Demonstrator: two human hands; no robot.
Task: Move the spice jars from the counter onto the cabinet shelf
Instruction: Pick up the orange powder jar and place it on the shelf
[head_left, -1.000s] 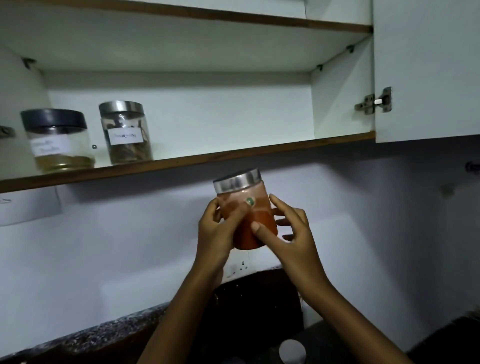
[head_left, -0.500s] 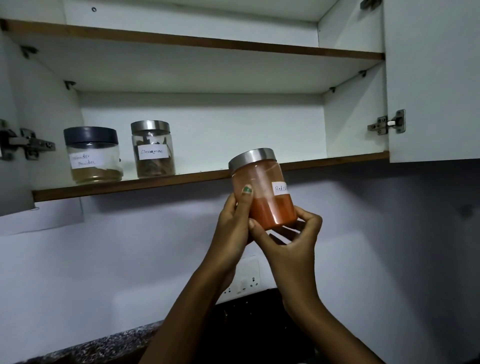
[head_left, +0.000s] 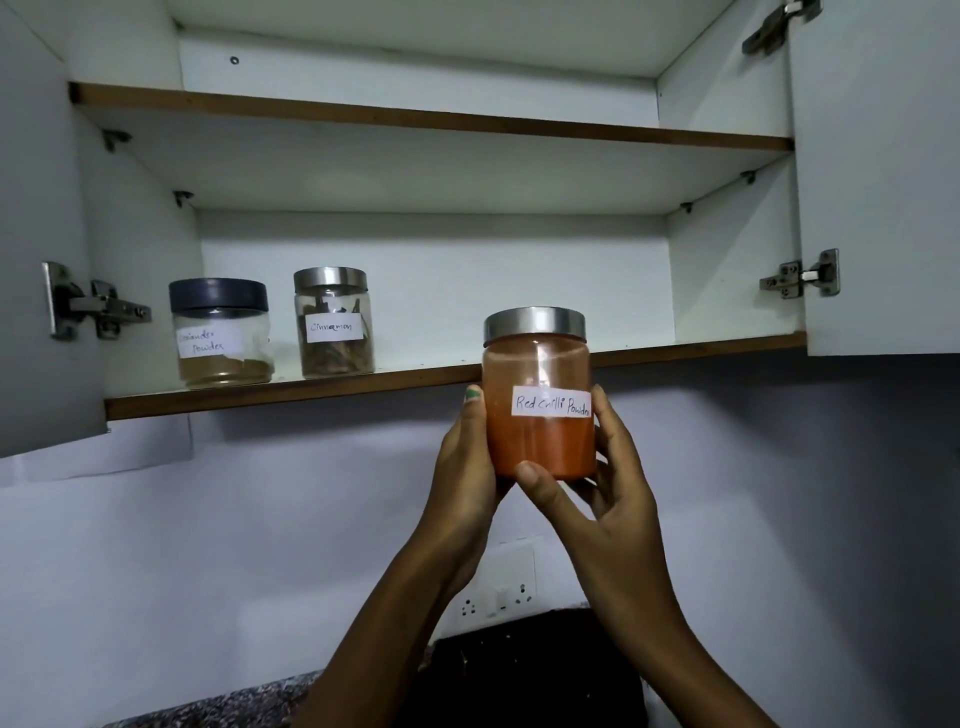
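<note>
Both hands around chilli jar before shelf

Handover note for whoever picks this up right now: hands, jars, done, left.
Left hand: wrapped round the left side of the red chilli powder jar, thumb up along the glass.
Right hand: grip from the right and below, thumb across the jar's lower front.
The jar is upright, in the air in front of the lower shelf edge, lid above that edge, base below it; not yet on the shelf.
Done: coriander powder jar and cinnamon jar stand on the shelf at the left.
Left: lift the chilli jar over the edge and set it down, probably right of the cinnamon. The counter is mostly out of view, so remaining jars cannot be counted.
</note>
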